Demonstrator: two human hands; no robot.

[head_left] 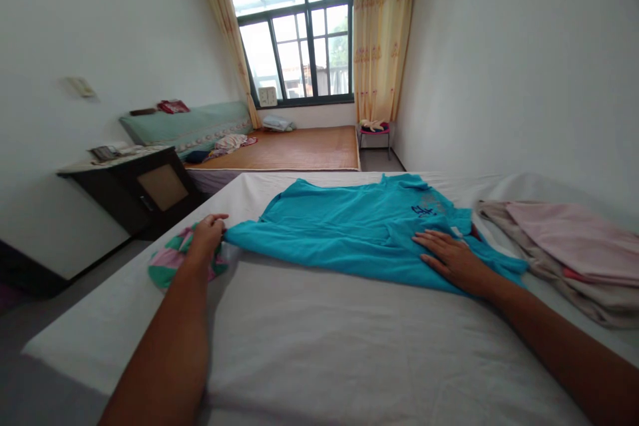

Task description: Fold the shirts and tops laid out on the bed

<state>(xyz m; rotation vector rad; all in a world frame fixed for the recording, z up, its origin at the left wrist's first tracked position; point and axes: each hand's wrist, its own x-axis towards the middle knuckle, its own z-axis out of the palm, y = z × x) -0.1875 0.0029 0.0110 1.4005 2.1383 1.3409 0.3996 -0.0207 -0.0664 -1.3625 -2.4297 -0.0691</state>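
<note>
A turquoise T-shirt [344,226] lies spread on a white-sheeted bed [324,339] in front of me. My left hand [207,234] is closed on the shirt's left edge, pinching the hem. Under that hand lies a pink and green striped cloth [172,261] at the bed's left edge. My right hand [449,256] rests flat on the shirt's right part, fingers stretched out, near a dark blue print [424,210].
A pile of pink and beige clothes [564,246] lies at the bed's right side. A dark cabinet [134,190] stands to the left. Beyond are a second bed with a bamboo mat [294,150], a small pink stool [374,130] and a window [299,46].
</note>
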